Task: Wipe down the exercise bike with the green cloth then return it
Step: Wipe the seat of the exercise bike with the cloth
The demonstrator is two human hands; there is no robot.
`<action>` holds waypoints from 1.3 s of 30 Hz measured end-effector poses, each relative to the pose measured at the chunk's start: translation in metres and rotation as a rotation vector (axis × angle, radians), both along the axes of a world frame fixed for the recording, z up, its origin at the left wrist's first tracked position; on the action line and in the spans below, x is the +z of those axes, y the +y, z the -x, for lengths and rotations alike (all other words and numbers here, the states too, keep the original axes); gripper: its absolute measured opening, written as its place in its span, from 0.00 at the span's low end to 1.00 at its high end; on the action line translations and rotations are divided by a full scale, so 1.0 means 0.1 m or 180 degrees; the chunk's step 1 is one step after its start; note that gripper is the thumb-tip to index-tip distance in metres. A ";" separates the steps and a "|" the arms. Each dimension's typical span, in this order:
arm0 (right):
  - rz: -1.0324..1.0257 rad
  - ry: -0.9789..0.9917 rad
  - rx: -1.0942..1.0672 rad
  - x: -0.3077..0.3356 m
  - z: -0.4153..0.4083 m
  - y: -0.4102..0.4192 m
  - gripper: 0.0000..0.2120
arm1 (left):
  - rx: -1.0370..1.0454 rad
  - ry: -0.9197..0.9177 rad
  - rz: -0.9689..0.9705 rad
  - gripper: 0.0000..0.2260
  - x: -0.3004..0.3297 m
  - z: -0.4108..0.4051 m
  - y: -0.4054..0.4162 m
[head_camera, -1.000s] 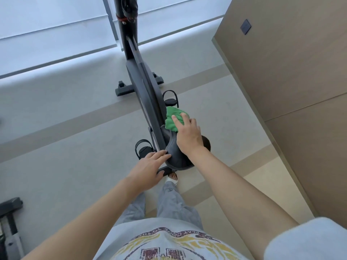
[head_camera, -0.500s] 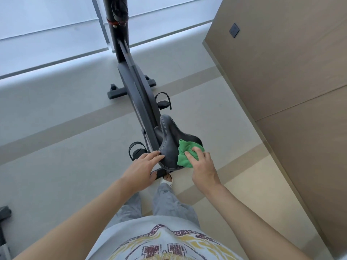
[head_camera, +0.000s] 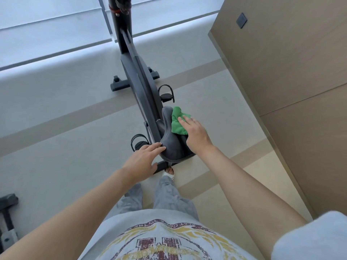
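- Exercise bike (head_camera: 142, 87): dark frame, standing on the pale floor (head_camera: 56, 113); saddle (head_camera: 171, 147) at the near end, nose pointing far.
- Green cloth (head_camera: 177, 121): bunched on the right side of the saddle, toward its nose.
- Right hand (head_camera: 195, 131): lies flat on the cloth, fingers (head_camera: 183, 121) straight and together, pressing it to the saddle rather than gripping it.
- Left hand (head_camera: 142, 159): fingers extended and relaxed, tips touching the near-left edge of the saddle, apparently steadying it.
- Step in hand, as judged: wiping the saddle top and right flank.
- Good practice: keep the palm spread so the cloth stays under it; work in overlapping strokes from nose to wide rear; keep the left hand bracing the saddle against twist.
- Remaining, as judged: frame, pedals (head_camera: 166, 94), upright post (head_camera: 117, 25); then returning the cloth.
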State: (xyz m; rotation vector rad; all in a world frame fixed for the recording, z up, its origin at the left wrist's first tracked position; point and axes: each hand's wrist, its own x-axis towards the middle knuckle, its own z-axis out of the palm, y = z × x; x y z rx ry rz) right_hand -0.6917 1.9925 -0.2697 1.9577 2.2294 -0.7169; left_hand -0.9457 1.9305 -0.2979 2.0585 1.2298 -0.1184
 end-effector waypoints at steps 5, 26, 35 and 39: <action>-0.0247 -0.0039 -0.0062 -0.02 -0.16 -0.61 0.43 | 0.0012 -0.0026 0.0009 0.32 -0.01 0.01 -0.02; -0.0313 0.0166 -0.0223 0.30 0.45 0.04 0.27 | -0.0027 -0.0143 0.0330 0.32 0.03 0.14 -0.03; -0.0766 0.0067 -0.0577 -0.01 0.54 -0.29 0.18 | 0.0347 -0.0343 0.0337 0.30 0.01 0.31 -0.09; -0.0916 0.0290 -0.0540 -0.05 0.51 -0.65 0.16 | 0.0331 -0.0394 0.0237 0.29 0.02 0.28 -0.02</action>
